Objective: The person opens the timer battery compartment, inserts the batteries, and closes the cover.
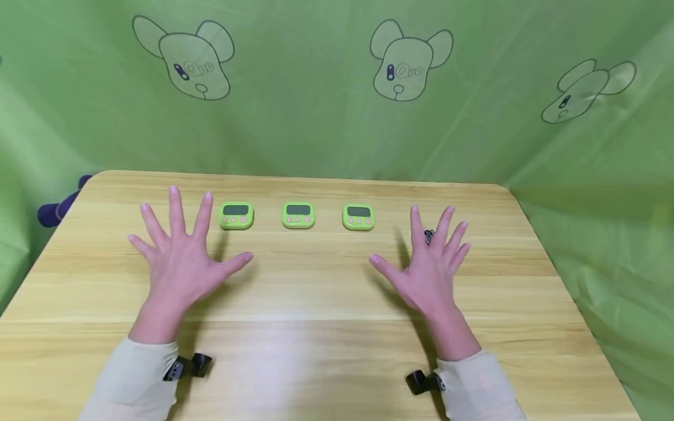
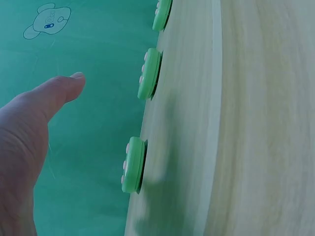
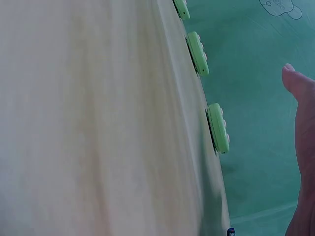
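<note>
Above the left half of the desk [image 1: 295, 374], a left hand [image 1: 181, 266], fingers straight and splayed wide, thumb stretched toward the desk's middle. Hovers over the surface, grips nothing. Above the right half, a right hand [image 1: 432, 266], likewise spread, thumb angled inward; also raised and free of any hold.

Just beside the left index fingertip, near the far edge, a left green digital timer [image 1: 236, 216], lying with dark screen and three pink buttons facing up. Next along, close to the midpoint of the far edge, a middle green digital timer [image 1: 298, 215], well apart from both hands. Further toward the far right corner, a right green digital timer [image 1: 358, 217], between the middle one and the right hand, touching neither. All in one row along the far edge, screens toward that edge, buttons toward the near edge.

Behind the right hand's fingers, partly hidden, a small dark object [image 1: 429, 236]; too covered to identify. On each wrist, a pale sleeve [image 1: 131, 380] and a black camera [image 1: 201, 365]. Beyond the far and right edges, green sheeting [image 1: 300, 137] with outlined cartoon animal heads [image 1: 195, 64]. Past the left edge, near the far left corner, something purple [image 1: 55, 211].
</note>
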A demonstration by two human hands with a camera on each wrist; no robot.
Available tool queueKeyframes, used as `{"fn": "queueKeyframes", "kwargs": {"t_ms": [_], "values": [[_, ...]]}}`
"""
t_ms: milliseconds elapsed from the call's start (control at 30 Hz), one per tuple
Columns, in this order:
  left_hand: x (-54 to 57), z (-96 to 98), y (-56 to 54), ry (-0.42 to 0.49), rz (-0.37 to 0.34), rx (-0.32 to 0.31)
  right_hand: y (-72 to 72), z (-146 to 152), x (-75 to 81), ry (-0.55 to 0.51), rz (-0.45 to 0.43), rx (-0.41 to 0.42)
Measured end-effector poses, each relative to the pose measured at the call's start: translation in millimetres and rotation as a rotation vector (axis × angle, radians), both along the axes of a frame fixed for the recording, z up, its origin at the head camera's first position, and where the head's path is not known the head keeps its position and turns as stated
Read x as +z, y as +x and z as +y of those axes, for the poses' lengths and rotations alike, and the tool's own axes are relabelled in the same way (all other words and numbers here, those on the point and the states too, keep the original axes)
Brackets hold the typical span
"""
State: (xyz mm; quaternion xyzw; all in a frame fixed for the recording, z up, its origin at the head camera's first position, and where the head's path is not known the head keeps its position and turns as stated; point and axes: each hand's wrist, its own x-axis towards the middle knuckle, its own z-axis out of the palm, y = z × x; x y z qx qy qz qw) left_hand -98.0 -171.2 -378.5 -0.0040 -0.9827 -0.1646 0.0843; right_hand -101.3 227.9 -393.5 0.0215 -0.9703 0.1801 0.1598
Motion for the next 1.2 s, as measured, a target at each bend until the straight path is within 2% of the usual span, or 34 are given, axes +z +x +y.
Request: {"fn": "queueKeyframes", "kwargs": {"t_ms": [167, 267, 433, 500, 667, 867, 933, 1000, 1200], "values": [[-2.7, -2.1, -1.1, 0.025, -0.003, 0.005, -2.0, -4.1, -0.7, -0.013, 0.004, -0.003], [-5.4, -4.4, -2.6, 0.065, 0.002, -0.006, -4.3, -10.9, -3.2, -0.068, 0.104, 0.031], [-9.3, -9.2, -9.7, 0.183, 0.009, -0.009, -12.4, -35.1, -4.2, -0.179, 0.436, 0.209], [-11.6, -10.7, -14.3, 0.23, 0.022, -0.009, -16.4, -48.4, -2.1, -0.217, 0.522, 0.289], [-20.9, -15.9, -27.9, 0.337, 0.054, -0.045, -25.7, -86.5, 2.3, -0.365, 0.59, 0.428], [-39.0, -25.5, -44.8, 0.541, 0.014, -0.078, -40.6, -132.7, -2.5, -0.541, 0.707, 0.538], [-45.0, -27.3, -48.4, 0.601, 0.006, -0.069, -43.4, -146.5, -6.7, -0.59, 0.704, 0.569], [-50.5, -28.4, -51.5, 0.638, 0.013, -0.056, -45.4, -159.1, -11.2, -0.647, 0.662, 0.591], [-57.6, -28.4, -58.0, 0.707, 0.067, 0.007, -48.6, -189.8, -20.2, -0.851, 0.429, 0.661]]}}
